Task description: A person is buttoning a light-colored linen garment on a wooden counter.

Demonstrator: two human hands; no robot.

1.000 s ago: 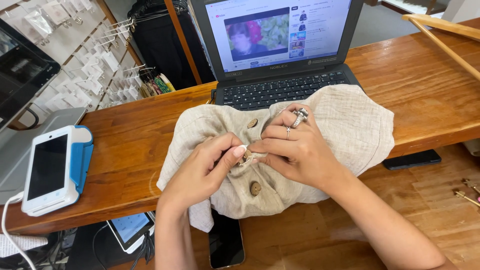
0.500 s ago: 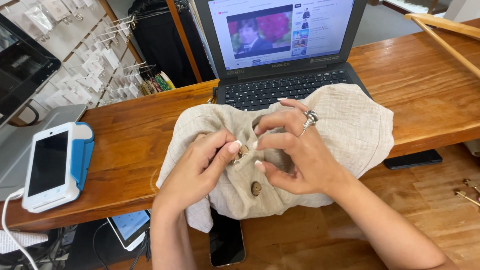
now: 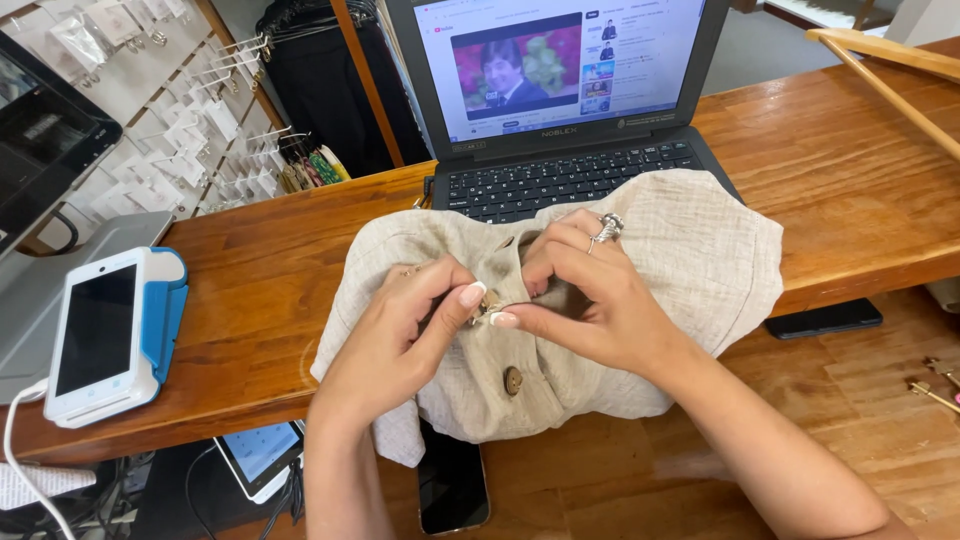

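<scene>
A beige linen garment [image 3: 700,270] with brown buttons lies bunched on the wooden counter [image 3: 260,270], partly over a laptop's keyboard. My left hand [image 3: 400,335] and my right hand [image 3: 590,305] meet at its front placket. Both pinch the cloth around one button [image 3: 488,308] between thumb and fingertips. My right hand wears a silver ring on a finger. A second brown button [image 3: 512,380] shows lower on the garment, just below my hands.
An open laptop [image 3: 560,100] playing a video stands behind the garment. A white and blue card terminal [image 3: 110,335] sits at the left. Two dark phones lie on the lower shelf [image 3: 452,485] [image 3: 825,318]. A wooden hanger [image 3: 890,70] is at the top right.
My right hand has turned and drawn its fingers down onto the placket. Both thumbs now close on the upper button, which was looser in my fingers before.
</scene>
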